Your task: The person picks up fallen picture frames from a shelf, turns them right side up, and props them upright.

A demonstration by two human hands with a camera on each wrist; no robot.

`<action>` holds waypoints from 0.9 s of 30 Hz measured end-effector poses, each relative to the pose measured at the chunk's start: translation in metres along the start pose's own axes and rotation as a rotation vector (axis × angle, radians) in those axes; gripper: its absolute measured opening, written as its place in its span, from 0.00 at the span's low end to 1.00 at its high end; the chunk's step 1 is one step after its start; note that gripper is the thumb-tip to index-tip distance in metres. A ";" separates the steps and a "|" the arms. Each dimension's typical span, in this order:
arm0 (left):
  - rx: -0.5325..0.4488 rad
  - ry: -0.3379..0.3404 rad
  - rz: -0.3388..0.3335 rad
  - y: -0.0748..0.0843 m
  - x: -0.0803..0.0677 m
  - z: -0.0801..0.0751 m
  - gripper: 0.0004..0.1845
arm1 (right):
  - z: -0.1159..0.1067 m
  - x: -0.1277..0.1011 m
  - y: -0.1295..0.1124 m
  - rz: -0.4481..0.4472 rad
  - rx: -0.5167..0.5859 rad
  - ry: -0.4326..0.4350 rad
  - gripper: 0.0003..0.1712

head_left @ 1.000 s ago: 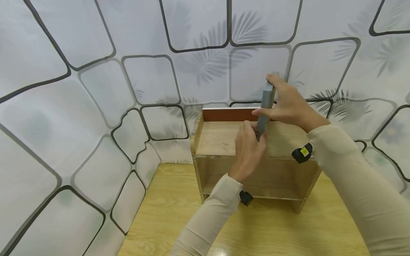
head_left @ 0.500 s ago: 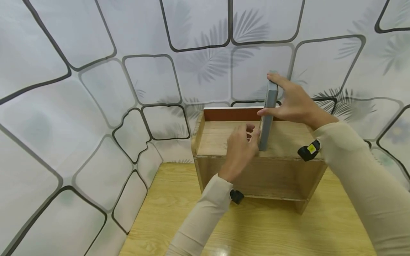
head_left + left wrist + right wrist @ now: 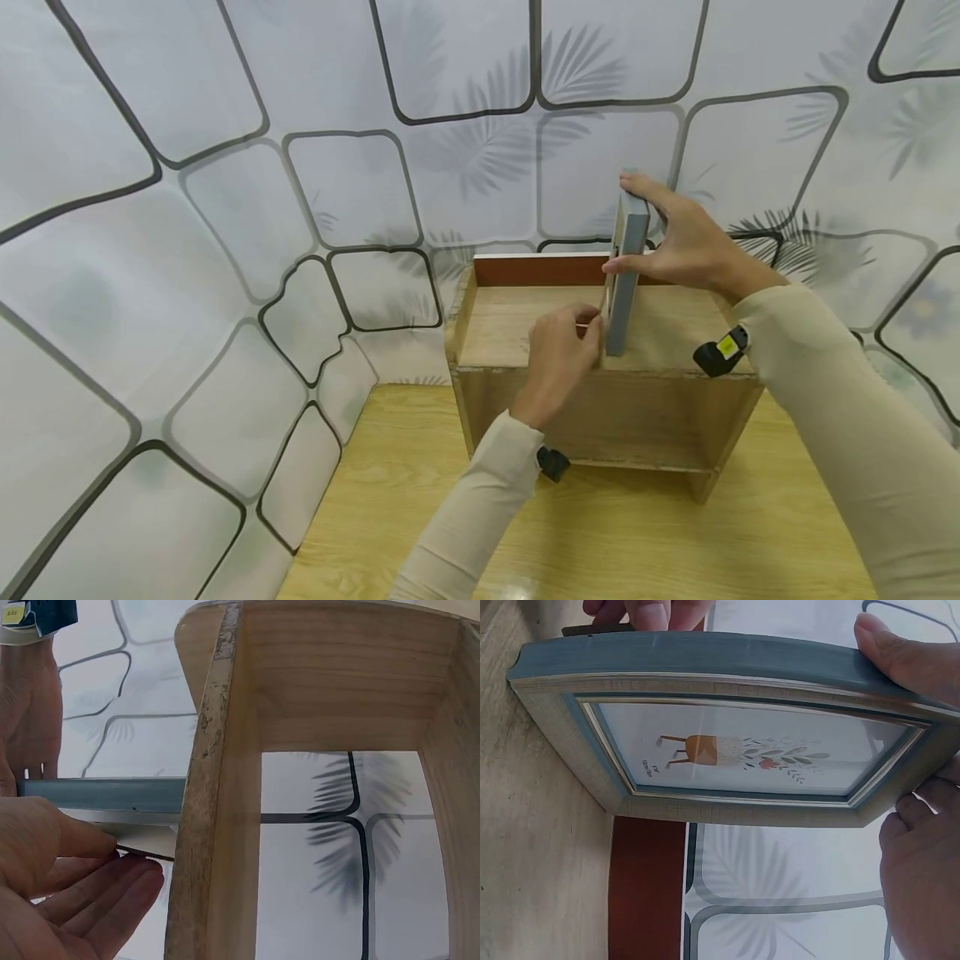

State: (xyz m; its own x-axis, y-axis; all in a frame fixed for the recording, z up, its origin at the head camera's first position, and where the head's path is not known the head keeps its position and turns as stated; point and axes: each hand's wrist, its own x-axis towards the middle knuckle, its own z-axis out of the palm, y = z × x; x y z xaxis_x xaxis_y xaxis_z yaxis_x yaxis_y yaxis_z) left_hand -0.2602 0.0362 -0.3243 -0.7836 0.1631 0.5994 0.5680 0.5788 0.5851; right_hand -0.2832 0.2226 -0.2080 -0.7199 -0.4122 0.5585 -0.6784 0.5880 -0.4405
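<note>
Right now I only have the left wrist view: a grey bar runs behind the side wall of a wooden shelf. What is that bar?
Observer: It is the edge of a grey-blue picture frame; the right wrist view shows its glass front with a small plant drawing.
Operator: Is it lying flat?
Observer: No, in the head view it stands upright on its edge on the top board of the wooden shelf.
Operator: What is steadying it?
Observer: The right hand has its grip on the upper part, one finger over the top end and the thumb on the near edge, while the left hand pinches a thin flap low on the frame's other side.
</note>
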 end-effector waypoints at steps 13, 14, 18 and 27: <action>0.307 0.072 0.166 -0.015 0.002 -0.015 0.07 | 0.005 0.009 -0.004 0.029 -0.063 -0.043 0.62; 0.317 0.074 0.170 -0.016 0.002 -0.016 0.07 | 0.005 0.011 -0.005 0.030 -0.063 -0.050 0.62; 0.353 0.086 0.176 -0.022 0.003 -0.021 0.07 | 0.009 0.018 -0.009 0.026 -0.067 -0.084 0.62; 0.444 0.092 0.134 -0.033 0.005 -0.031 0.05 | 0.021 0.034 -0.017 0.004 -0.037 -0.148 0.61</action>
State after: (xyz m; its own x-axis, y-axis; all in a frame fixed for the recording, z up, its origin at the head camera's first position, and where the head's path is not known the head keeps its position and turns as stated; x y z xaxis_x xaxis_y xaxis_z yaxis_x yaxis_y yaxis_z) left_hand -0.2749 -0.0066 -0.3236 -0.6743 0.1998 0.7109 0.4843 0.8464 0.2214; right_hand -0.2991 0.1838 -0.1959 -0.7381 -0.5061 0.4461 -0.6716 0.6141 -0.4145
